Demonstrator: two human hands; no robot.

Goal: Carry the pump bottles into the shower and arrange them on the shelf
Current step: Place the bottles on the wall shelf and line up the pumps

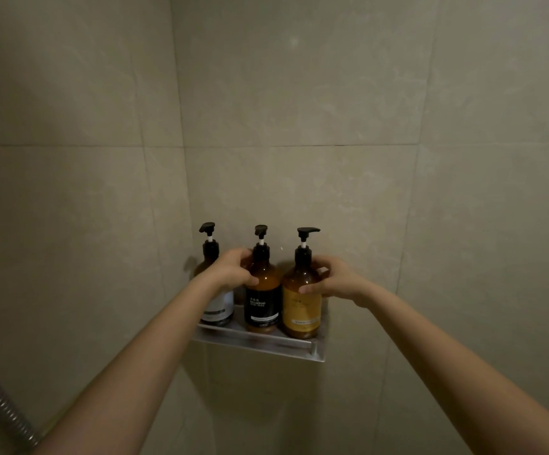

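Three amber pump bottles with black pumps stand upright in a row on a small metal shelf (266, 346) fixed to the tiled wall. The left one carries a white label (219, 307) and is partly hidden by my left forearm. The middle one has a black label (262, 305); my left hand (233, 270) grips its shoulder. The right one has a yellow label (301, 310); my right hand (335, 279) wraps its upper body from the right side.
Beige marble-look wall tiles surround the shelf, with a corner joint running down just left of it. A ribbed metal shower hose (0, 405) crosses the lower left corner.
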